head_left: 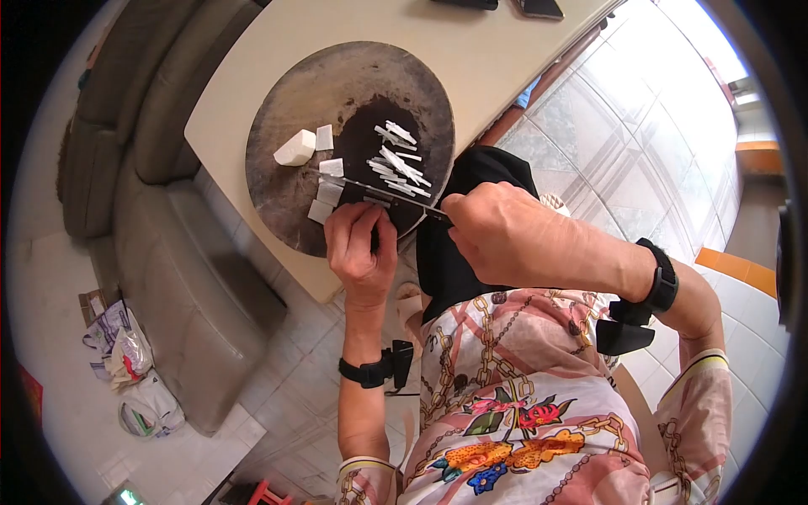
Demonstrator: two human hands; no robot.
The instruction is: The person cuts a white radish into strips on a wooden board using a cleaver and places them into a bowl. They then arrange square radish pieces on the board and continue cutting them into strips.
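My right hand (497, 227) is closed round the dark handle of a knife (391, 194). Its long, narrow blade reaches left across a round, dark-stained chopping board (290, 93). Just below the blade, the bent fingers of my left hand (360, 251) press down on a small white slice (376, 200), mostly hidden by the fingertips. Flat, squarish white slices (326, 193) lie left of the fingers, one partly under the blade. A thick white block (295, 149) rests at the board's left. Above the knife, several thin white strips (402, 168) lie in a loose heap on the wet, dark patch.
The board sits on a cream table (244, 76), near its edge. A phone (539, 8) lies at the table's far end. To the left stands a grey sofa (181, 286), with plastic bags (126, 353) on the floor beyond it. Black wrist straps are on both my arms.
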